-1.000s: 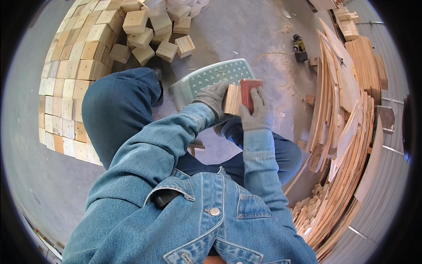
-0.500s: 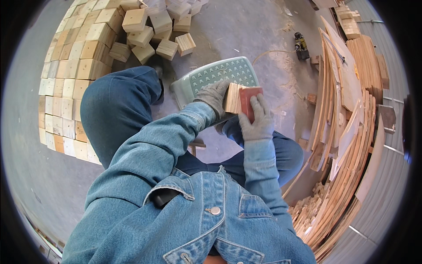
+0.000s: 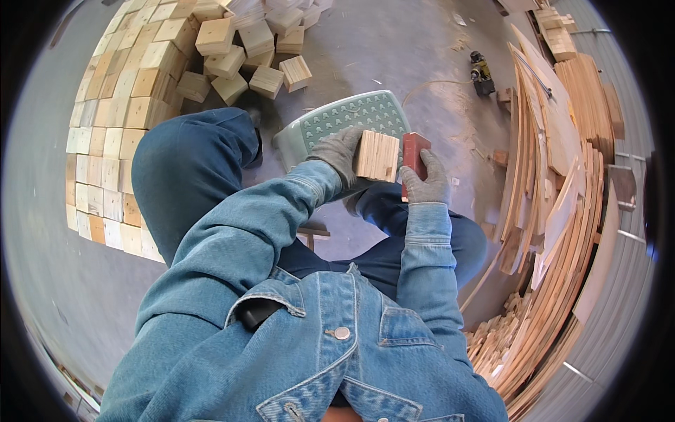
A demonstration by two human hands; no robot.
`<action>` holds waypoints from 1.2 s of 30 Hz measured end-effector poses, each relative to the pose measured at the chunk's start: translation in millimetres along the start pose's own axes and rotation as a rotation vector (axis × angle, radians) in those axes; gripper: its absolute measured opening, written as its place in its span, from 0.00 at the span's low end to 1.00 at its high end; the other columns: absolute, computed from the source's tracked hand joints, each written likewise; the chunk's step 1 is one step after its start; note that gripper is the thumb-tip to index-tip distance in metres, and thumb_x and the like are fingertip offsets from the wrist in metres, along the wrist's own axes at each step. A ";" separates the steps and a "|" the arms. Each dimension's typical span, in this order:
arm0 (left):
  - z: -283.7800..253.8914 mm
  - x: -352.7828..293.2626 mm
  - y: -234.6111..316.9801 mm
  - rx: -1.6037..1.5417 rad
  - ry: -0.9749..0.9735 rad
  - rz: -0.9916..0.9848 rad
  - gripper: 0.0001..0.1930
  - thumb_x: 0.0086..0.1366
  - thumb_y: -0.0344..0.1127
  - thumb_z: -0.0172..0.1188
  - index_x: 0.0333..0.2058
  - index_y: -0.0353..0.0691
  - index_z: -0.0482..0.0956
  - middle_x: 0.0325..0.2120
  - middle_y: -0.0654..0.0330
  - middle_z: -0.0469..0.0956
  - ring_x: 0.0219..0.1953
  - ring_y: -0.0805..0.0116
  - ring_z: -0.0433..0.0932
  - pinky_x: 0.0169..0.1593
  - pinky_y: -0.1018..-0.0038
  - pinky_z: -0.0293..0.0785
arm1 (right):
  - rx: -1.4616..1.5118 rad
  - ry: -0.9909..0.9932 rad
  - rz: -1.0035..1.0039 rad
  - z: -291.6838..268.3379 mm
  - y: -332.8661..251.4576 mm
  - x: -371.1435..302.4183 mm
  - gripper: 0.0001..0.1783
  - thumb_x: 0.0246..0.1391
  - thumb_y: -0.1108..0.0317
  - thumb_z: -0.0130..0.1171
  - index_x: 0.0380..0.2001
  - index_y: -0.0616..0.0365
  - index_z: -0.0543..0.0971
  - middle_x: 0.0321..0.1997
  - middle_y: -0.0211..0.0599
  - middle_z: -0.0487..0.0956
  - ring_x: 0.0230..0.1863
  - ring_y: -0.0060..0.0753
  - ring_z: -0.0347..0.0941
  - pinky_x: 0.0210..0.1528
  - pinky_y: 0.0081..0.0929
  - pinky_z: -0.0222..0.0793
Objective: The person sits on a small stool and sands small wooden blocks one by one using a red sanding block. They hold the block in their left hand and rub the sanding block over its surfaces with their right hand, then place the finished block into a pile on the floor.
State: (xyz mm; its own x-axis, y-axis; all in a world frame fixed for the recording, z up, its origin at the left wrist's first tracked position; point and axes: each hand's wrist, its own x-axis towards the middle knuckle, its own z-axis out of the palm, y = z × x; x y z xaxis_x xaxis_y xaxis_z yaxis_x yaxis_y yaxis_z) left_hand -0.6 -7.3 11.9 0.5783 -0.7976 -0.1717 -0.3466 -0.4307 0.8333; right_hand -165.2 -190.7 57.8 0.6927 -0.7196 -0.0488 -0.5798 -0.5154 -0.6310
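In its grey glove, my left hand (image 3: 337, 152) grips a pale layered wooden block (image 3: 377, 156) from its left side, with the striped face showing. My right hand (image 3: 429, 181), also gloved in grey, holds a flat reddish-brown sanding block (image 3: 413, 163) upright. A narrow gap separates the sanding block from the wooden one. Under and beyond both hands stands a pale green plastic stool (image 3: 309, 141) with a studded top.
A neat stack of wooden blocks (image 3: 105, 151) rises at the left, with loose blocks (image 3: 267, 81) heaped beside it. A yellow-black power tool (image 3: 481, 74) lies on the floor at far right. Long boards (image 3: 562, 232) and wood offcuts (image 3: 499, 330) line the right side.
The sanding block has come away from the wooden block, my right hand moving it rightward. In my left hand the wooden block has turned so that its striped face shows more fully.
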 end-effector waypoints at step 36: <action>-19.2 -18.2 36.2 -0.234 0.134 -0.033 0.56 0.50 0.47 0.84 0.73 0.37 0.63 0.65 0.46 0.74 0.68 0.53 0.74 0.73 0.64 0.69 | 0.218 -0.071 0.014 1.2 -15.0 -12.5 0.35 0.55 0.71 0.78 0.65 0.67 0.78 0.72 0.54 0.76 0.69 0.47 0.76 0.72 0.36 0.72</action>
State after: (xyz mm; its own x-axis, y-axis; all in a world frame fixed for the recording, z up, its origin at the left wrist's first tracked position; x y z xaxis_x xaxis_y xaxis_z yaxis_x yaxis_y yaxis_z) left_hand -9.5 -0.3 55.3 0.6847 -0.7149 -0.1421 -0.1553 -0.3336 0.9298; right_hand -164.6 -173.4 67.0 0.7183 -0.6872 -0.1084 -0.4887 -0.3876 -0.7816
